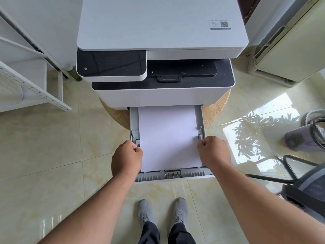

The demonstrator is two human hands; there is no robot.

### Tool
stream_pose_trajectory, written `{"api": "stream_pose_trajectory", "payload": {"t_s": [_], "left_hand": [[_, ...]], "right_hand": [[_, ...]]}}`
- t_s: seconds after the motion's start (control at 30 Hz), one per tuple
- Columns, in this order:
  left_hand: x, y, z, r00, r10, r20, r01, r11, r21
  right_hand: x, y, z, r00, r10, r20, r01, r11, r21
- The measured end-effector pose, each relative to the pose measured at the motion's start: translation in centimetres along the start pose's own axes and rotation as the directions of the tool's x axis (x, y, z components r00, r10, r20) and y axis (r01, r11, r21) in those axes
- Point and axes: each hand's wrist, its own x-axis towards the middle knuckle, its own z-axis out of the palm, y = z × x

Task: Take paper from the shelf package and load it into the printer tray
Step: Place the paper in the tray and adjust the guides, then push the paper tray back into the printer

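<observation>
The pulled-out tray (173,175) holds white paper (169,136); the left hand (127,157) at nine o'clock and right hand (214,151) at three pinch its side guides.

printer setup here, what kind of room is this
Probably a home office or small workroom. A white multifunction printer sits on a low round wooden stand over glossy tiled floor, with a white metal shelf to one side and an office chair on the other.

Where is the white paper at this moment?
In the head view, the paper lies flat in the pulled-out tray below the printer, between the left hand and the right hand.
</observation>
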Motion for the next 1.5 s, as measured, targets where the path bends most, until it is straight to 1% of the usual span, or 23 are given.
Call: {"api": "stream_pose_trajectory", "payload": {"t_s": [0.23, 0.37, 0.57, 0.77, 0.9, 1.0, 1.03, 1.07, 1.1, 1.13, 1.2, 1.27, 1.33, 1.43, 1.5], "left_hand": [[-0.2, 0.2, 0.0, 0.999, 0.051, 0.004, -0.051, 0.999, 0.013], [0.0, 0.0, -0.1, 0.998, 0.057, 0.008, -0.057, 0.998, -0.004], [0.0, -0.5, 0.1, 0.996, 0.090, 0.003, -0.090, 0.996, -0.009], [0.2, -1.0, 0.4, 0.995, 0.093, 0.017, -0.093, 0.995, -0.023], [-0.1, -1.0, -0.1, 0.991, 0.111, 0.080, -0.109, 0.994, -0.024], [-1.5, -2.0, -1.4, 0.976, 0.188, 0.113, -0.184, 0.982, -0.047], [-2.3, -2.7, -1.9, 0.967, 0.235, 0.103, -0.234, 0.972, -0.024], [-3.0, -3.6, -2.3, 0.955, 0.277, 0.107, -0.282, 0.959, 0.034], [-3.7, -4.6, -2.7, 0.945, 0.295, 0.140, -0.311, 0.944, 0.109], [-4.4, -5.5, -3.0, 0.938, 0.288, 0.193, -0.322, 0.930, 0.178], [-5.4, -7.2, -3.0, 0.919, 0.255, 0.301, -0.337, 0.904, 0.263], [-5.9, -8.1, -2.7, 0.902, 0.254, 0.348, -0.365, 0.880, 0.304], [-5.9, -8.1, -2.6, 0.899, 0.257, 0.355, -0.380, 0.860, 0.341], [-5.6, -8.2, -2.4, 0.916, 0.221, 0.336, -0.337, 0.877, 0.341], [-5.7, -8.5, -2.4, 0.924, 0.220, 0.314, -0.321, 0.891, 0.320]], "right_hand": [[-0.1, 0.1, 0.0, 0.999, -0.054, 0.003, 0.054, 0.998, -0.017], [0.1, 0.3, -0.4, 0.998, -0.060, 0.012, 0.060, 0.998, 0.001], [0.0, 0.4, -0.3, 0.996, -0.085, 0.003, 0.085, 0.996, -0.012], [0.1, 0.6, -0.1, 0.995, -0.097, 0.002, 0.097, 0.995, -0.021], [-0.4, 0.5, -0.7, 0.994, -0.098, 0.047, 0.101, 0.993, -0.062], [-1.6, 1.5, -1.6, 0.986, -0.166, 0.012, 0.166, 0.984, -0.062], [-2.3, 2.2, -1.9, 0.982, -0.191, -0.001, 0.191, 0.979, -0.067], [-3.1, 3.0, -2.0, 0.975, -0.223, -0.010, 0.222, 0.972, -0.073], [-3.9, 4.0, -2.2, 0.966, -0.258, -0.011, 0.256, 0.963, -0.087], [-4.6, 5.1, -2.2, 0.958, -0.288, 0.004, 0.287, 0.951, -0.113], [-5.5, 7.0, -2.3, 0.946, -0.309, 0.095, 0.322, 0.924, -0.207], [-5.8, 8.3, -2.2, 0.938, -0.291, 0.188, 0.335, 0.899, -0.282], [-5.7, 8.7, -2.2, 0.933, -0.271, 0.237, 0.337, 0.890, -0.307], [-5.5, 8.6, -2.2, 0.928, -0.256, 0.272, 0.342, 0.875, -0.342], [-5.4, 8.6, -2.1, 0.934, -0.249, 0.255, 0.330, 0.875, -0.353]]}}
